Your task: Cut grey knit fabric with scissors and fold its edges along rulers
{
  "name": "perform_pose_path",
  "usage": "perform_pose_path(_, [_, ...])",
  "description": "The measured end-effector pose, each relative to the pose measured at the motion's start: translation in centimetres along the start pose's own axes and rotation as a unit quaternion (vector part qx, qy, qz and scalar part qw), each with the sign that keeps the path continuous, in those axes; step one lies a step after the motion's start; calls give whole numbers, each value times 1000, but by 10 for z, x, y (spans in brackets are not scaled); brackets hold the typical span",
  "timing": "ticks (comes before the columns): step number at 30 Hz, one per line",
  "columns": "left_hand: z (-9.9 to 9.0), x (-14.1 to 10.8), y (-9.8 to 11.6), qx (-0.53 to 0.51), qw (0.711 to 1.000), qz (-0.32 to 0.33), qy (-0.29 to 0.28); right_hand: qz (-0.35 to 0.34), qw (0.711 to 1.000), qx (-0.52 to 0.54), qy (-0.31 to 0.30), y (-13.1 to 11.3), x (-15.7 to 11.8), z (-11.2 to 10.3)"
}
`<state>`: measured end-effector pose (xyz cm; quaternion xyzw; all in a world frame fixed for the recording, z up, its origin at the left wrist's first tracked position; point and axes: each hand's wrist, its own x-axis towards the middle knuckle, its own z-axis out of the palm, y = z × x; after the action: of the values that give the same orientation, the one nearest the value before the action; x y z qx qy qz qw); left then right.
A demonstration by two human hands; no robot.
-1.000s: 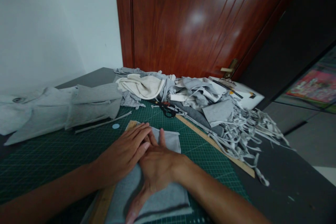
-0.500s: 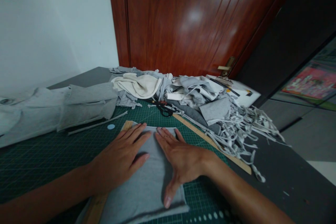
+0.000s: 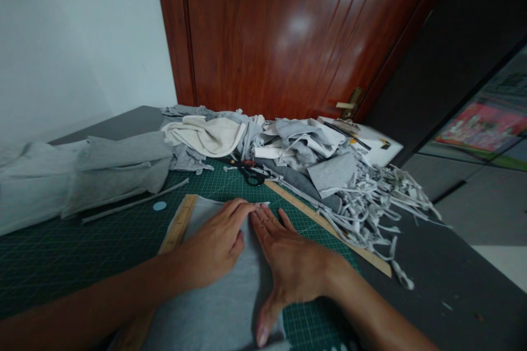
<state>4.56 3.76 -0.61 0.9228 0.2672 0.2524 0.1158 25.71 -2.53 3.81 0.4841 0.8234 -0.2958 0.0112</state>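
A piece of grey fabric lies flat on the green cutting mat, over or beside a wooden ruler along its left side. My left hand is closed, its fingers bent together at the fabric's top edge, close to the fingertips of the other hand; they seem to pinch that edge. Flat on the right part of the fabric rests my right hand, fingers stretched forward and thumb spread toward me.
Black scissors lie beyond the fabric. A second wooden ruler slants along the right, beside a heap of grey strips. Folded grey cloth and a pale blue disc are at the left. A white box stands behind.
My left hand has moved right along the fabric's top edge, and its spread fingers have closed. More of the left ruler shows. My right hand stays on the fabric. The view has shifted slightly.
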Motion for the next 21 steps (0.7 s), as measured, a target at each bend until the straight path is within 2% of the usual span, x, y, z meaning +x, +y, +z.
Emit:
perform_pose_path(3, [3,-3,-1,33,999,5,-23,11,1000,-1,-11,3,-3,1])
perform_pose_path(8, [-2,-3,5,84,989,-2,-118,14,999,-17,-36,7,-7,4])
perform_pose_path(11, [-4,0,7,88,983,-5,-160,39,998,-35,-41,-1,-14,6])
perform_pose_path(16, [-1,2,7,69,979,-1,-191,99,994,-33,-37,-23,-23,2])
perform_pose_path(21, [0,4,8,57,978,7,-202,96,994,-35,-35,-23,-26,6])
